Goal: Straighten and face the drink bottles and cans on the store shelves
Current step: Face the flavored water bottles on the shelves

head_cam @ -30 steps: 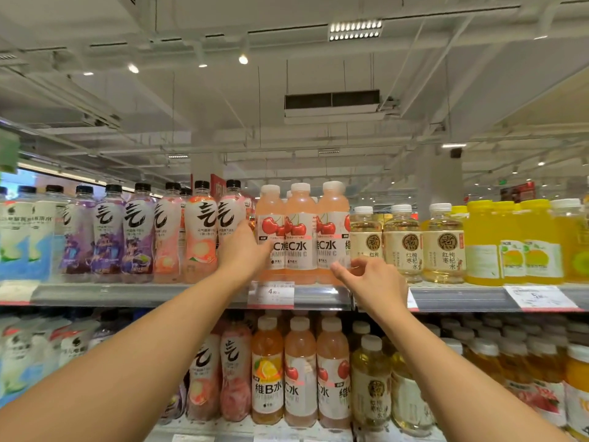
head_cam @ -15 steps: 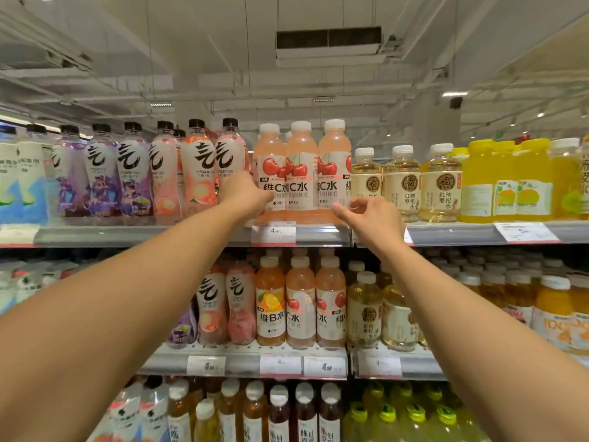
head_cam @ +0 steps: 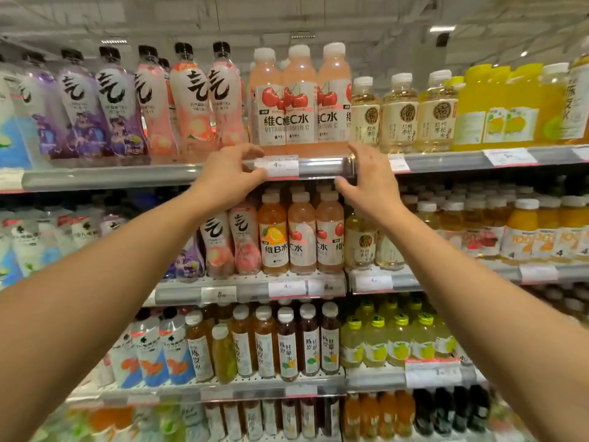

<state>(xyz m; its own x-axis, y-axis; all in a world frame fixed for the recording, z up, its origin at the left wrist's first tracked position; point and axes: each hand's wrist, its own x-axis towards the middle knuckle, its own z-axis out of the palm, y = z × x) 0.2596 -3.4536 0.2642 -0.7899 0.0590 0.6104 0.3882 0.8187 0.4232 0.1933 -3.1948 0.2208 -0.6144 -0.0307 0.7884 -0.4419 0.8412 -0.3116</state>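
Top shelf, centre: three pink cherry-label plastic bottles with white caps (head_cam: 299, 100), upright, touching side by side, labels facing out (the left two labels overlap in view). They stand at the front lip of the grey metal top shelf (head_cam: 111, 177), directly above a white price tag (head_cam: 282, 165).

Left hand (head_cam: 231, 178): in front of the shelf edge just left of the tag, fingers loosely curled, fingertips at the rail; nothing gripped.

Right hand (head_cam: 366, 183): at the right end of the same rail section, fingers relaxed and spread, thumb below the rail; holding nothing.

Flanking stock, same shelf: black-capped pink and purple curved bottles (head_cam: 191, 100) to the left; pale yellow tea bottles with round brown emblems (head_cam: 401, 113) to the right.

Lower shelves: mixed drink bottles, upright.
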